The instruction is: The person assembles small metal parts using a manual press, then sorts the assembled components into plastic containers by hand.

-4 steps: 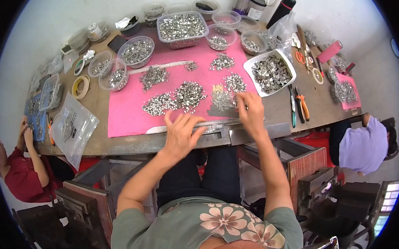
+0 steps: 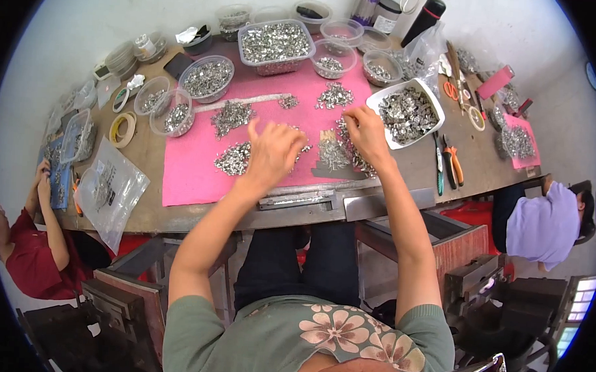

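Head view: both hands were over the pink mat point(image 2: 186, 161) on the desk point(image 2: 415, 170). The left hand point(image 2: 273, 152) hung palm down above the mat's near middle part, its outer fingers loosely spread. It hid most of the mid pile point(image 2: 305, 148) of silvery chips; whether its grip was pinched on a chip I could not tell, for the hand was slightly blurred. The left pile point(image 2: 231, 160) lay on the mat just left of that hand.

The right hand point(image 2: 368, 132) was at the mat's right side, fingertips bunched close together over the right pile point(image 2: 345, 131), which it partly covered. Whether that grip held anything was too small to make out. The right pile was under and just left of the right hand, clearly nearer to it than to the left.

Between the two hands, near the mat's front edge, lay the strips point(image 2: 332, 154) on a dark plate point(image 2: 338, 172). The plate's long axis ran roughly along that edge. From the right grip, the strips lay toward the wearer and somewhat left; from the left grip, to the right. The chips' own axes were too small to read.

The white tray point(image 2: 438, 122) of larger pieces stood at the mat's right edge, with pliers point(image 2: 457, 168) beyond.
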### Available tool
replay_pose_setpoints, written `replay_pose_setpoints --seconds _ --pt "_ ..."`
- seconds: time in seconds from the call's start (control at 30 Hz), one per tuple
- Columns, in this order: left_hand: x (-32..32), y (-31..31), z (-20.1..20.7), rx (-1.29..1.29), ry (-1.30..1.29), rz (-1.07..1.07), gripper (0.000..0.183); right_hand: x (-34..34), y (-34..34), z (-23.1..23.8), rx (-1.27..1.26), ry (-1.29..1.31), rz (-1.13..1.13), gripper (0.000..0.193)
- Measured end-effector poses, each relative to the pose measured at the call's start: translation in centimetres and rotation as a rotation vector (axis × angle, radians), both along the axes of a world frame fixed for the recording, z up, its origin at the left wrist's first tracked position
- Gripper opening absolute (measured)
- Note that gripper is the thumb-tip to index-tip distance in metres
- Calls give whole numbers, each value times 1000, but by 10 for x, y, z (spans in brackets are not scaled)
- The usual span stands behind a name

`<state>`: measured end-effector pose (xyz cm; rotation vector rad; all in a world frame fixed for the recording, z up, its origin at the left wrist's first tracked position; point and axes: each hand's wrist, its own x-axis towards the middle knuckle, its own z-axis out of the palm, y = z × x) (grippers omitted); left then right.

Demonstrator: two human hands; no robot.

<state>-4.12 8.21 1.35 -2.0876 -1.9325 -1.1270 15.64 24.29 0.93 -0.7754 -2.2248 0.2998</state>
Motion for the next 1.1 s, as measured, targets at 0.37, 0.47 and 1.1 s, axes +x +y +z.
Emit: replay_pose_setpoints --seconds 0.37,0.47,1.1 --pt "-66 87 -39 -60 -2 180 16 -78 25 -31 98 -219 7 12" --pt "-68 90 -37 -80 39 173 16 -79 25 -31 126 -245 5 11" --pt "-41 41 1 0 -243 -5 12 -39 -21 2 -96 5 158 9"
